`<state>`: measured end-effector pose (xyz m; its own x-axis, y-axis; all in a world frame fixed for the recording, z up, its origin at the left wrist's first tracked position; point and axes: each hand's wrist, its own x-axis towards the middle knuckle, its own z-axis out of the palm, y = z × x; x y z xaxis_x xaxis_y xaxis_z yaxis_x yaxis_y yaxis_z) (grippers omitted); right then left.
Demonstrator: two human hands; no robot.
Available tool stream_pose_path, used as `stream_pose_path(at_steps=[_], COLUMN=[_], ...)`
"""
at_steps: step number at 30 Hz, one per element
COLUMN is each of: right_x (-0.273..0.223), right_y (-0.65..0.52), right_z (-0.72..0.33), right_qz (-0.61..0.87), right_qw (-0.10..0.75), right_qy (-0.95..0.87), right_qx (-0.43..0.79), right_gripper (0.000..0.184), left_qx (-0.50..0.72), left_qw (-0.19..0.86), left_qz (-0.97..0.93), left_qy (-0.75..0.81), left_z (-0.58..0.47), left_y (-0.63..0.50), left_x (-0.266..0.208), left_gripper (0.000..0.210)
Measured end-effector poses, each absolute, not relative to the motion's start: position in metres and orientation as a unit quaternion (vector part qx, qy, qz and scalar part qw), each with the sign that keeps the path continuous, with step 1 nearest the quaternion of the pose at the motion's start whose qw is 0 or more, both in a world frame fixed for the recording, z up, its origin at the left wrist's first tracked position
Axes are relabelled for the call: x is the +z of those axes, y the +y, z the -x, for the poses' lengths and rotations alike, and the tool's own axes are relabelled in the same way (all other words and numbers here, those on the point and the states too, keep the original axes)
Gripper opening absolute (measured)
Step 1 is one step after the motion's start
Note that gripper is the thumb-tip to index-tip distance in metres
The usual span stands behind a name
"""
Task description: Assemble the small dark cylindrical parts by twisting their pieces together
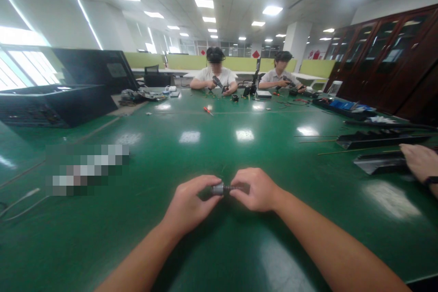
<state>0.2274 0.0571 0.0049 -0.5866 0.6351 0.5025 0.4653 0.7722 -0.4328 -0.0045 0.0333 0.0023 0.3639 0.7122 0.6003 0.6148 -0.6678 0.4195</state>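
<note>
Between thumb and fingers, my left hand (195,198) grips a small grey metal cylinder (218,189) from its left side. A thin dark shaft (230,187) sticks out of the cylinder to the right, and it looks ridged. My right hand (256,189) pinches around this shaft, with part of it showing between thumb and forefinger. Both hands are just above the green table (153,223), close together. Whether the shaft and cylinder are one piece I cannot tell.
Another person's hand (420,162) rests by dark metal channels (379,162) at the right. A red screwdriver (207,110) lies farther off. Two people (214,75) work across the table. A black case (51,107) stands at the left, with a white cable (27,210) nearer.
</note>
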Motion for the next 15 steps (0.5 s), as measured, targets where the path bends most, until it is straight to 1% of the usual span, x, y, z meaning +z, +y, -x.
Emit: stream_pose_path(at_steps=[15], right_x=[0.0032], right_y=[0.059], right_z=[-0.2287], right_qz=[0.314], right_qw=[0.34], right_qy=[-0.871], right_qx=[0.163], right_gripper=[0.009], left_qx=[0.392], left_qw=[0.066], left_qz=[-0.823], left_qy=[0.406], left_z=[0.0055], left_y=[0.0326], left_x=[0.004], left_gripper=[0.023])
